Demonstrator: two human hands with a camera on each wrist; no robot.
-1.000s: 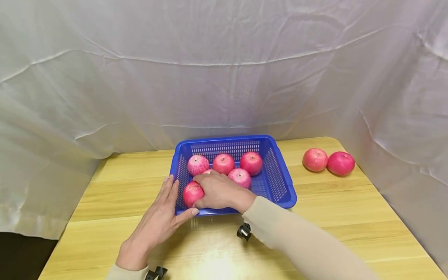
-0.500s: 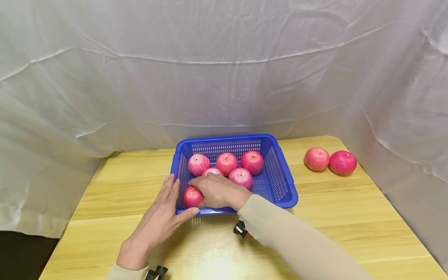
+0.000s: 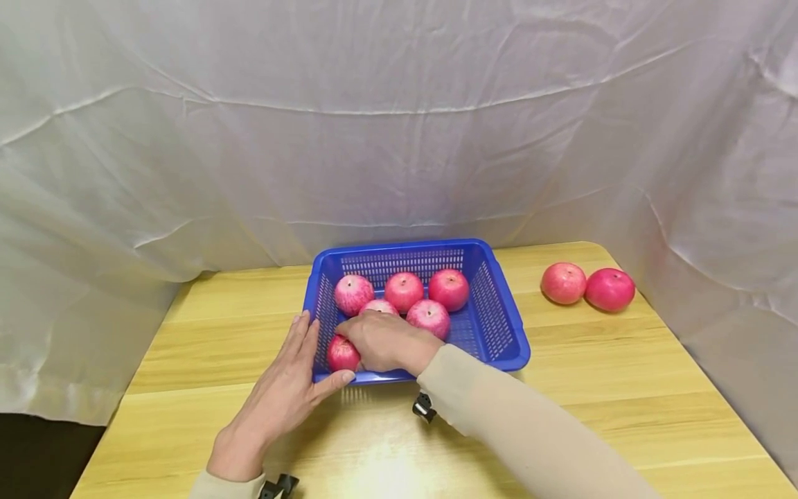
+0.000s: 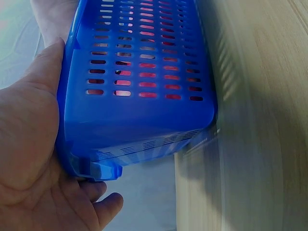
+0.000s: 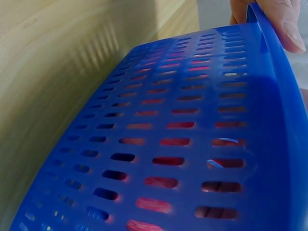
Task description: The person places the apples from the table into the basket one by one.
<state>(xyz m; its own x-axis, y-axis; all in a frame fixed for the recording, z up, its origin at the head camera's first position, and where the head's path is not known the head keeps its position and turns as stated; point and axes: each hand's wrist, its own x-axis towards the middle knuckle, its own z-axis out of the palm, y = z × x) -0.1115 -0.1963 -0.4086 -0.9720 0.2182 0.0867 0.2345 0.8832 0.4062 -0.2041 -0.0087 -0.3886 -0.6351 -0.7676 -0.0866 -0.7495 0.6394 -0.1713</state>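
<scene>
A blue slatted basket [image 3: 492,298] holds several red apples. In its near left corner my right hand [image 3: 386,339] grips a red apple [image 3: 343,353], fingers over its far side. Part of that apple is hidden under the hand. My left hand [image 3: 280,388] rests against the same corner from outside, thumb along the front rim and straight fingers along the left side. The left wrist view has the left palm [image 4: 24,134] beside the basket's outer wall [image 4: 144,113]. Through the slots of the basket wall [image 5: 260,120], the right wrist view gives glimpses of red fruit.
Two more apples, a paler one [image 3: 564,283] and a deeper red one [image 3: 610,290], sit side by side on the right of the wooden table [image 3: 561,388]. A pale cloth curtain [image 3: 399,138] closes off the back and sides.
My right hand has shifted slightly left within the basket, and the gripped apple has turned and settled a little toward the near corner. The left hand has stayed in place.
</scene>
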